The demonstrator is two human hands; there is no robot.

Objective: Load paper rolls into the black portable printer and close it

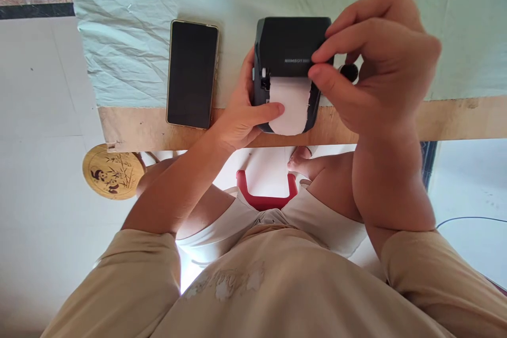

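A black label printer (295, 42) marked NIIMBOT is held near the table's front edge. My left hand (247, 108) grips its left side, the thumb lying over a white strip of label paper (291, 100) that covers the printer's near part. At the right edge of the dark lid, my right hand (368, 58) is pinched, thumb and forefinger tips close together. Whatever sits between those tips is hidden. A small round black piece (349, 72) shows beneath the right hand's curled fingers; I cannot tell what it belongs to.
Left of the printer lies a phone (193, 74) with a dark screen. A pale green cloth (138, 53) covers the table behind a bare wooden edge (455, 119). Below are a round wooden stool (114, 171) with a panda picture and a red frame (265, 202) between my legs.
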